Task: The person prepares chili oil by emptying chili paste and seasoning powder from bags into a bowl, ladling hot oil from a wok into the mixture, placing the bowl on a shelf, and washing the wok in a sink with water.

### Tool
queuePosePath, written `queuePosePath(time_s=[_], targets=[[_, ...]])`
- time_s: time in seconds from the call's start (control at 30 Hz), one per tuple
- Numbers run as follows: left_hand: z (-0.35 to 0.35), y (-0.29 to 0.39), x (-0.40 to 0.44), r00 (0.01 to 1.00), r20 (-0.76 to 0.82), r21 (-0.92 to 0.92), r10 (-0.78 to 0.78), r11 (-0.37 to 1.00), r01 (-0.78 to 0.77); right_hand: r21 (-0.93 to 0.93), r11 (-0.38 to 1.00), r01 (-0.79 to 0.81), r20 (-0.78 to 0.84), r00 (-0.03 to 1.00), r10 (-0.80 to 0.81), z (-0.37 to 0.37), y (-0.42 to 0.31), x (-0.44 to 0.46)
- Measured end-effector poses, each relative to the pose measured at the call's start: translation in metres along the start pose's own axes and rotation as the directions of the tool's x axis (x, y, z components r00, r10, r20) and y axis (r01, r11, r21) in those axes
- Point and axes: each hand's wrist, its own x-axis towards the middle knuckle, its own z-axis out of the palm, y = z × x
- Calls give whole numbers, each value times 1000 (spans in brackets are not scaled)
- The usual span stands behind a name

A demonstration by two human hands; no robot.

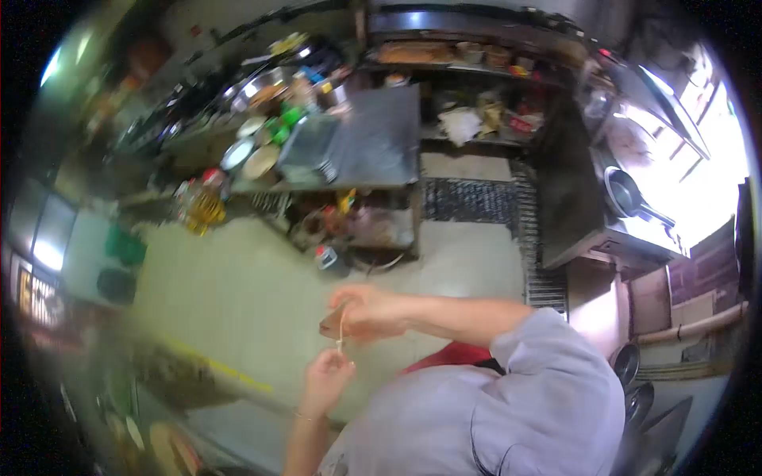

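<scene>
My right hand [369, 311] reaches in from the right, its fingers curled around a brownish packet-like object [327, 324] that is mostly hidden and blurred. A thin pale cord or band [341, 339] runs from this object down to my left hand [329, 373]. The left fingertips are pinched together at the cord's lower end. Both hands are held close together in front of my body, above the pale floor.
A metal-topped counter [385, 131] stands ahead, with bowls [260, 161] on its left part. Oil bottles [205, 208] stand on the floor [230, 278] beside it. At right, a saucepan [625, 193] rests on a metal unit. Stocked shelves [492, 131] line the back.
</scene>
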Motion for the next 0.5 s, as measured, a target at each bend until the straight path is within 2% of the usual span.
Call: queuePosePath(time_s=[0.07, 0.17, 0.23, 0.27, 0.3, 0.37, 0.47, 0.5], targets=[[56, 2, 39, 995, 96, -44, 9, 999, -5, 386, 913, 135, -241, 970, -41, -50, -16, -51], [129, 14, 104, 986, 155, 33, 60, 997, -66, 689, 607, 396, -440, 894, -85, -177, -12, -92], [180, 40, 132, 935, 298, 74, 194, 972, -225, 792, 326, 516, -564, 823, 69, -269, -11, -122], [204, 52, 150, 890, 365, 71, 273, 945, -319, 773, 324, 546, -628, 731, 268, -308, -18, -146], [224, 55, 165, 914, 350, -32, 207, 977, -210, 753, 331, 568, -655, 601, 459, -334, -26, -171], [258, 44, 194, 944, 325, -244, 56, 969, 27, 771, 242, 590, -597, 534, 600, -382, -18, -200], [307, 36, 249, 947, 317, -563, -49, 794, 229, 651, 203, 731, -702, 480, 526, -435, 1, -207], [322, 41, 267, 933, 355, -596, -54, 756, 271, 605, 269, 750, -771, 466, 434, -457, 12, -213]])
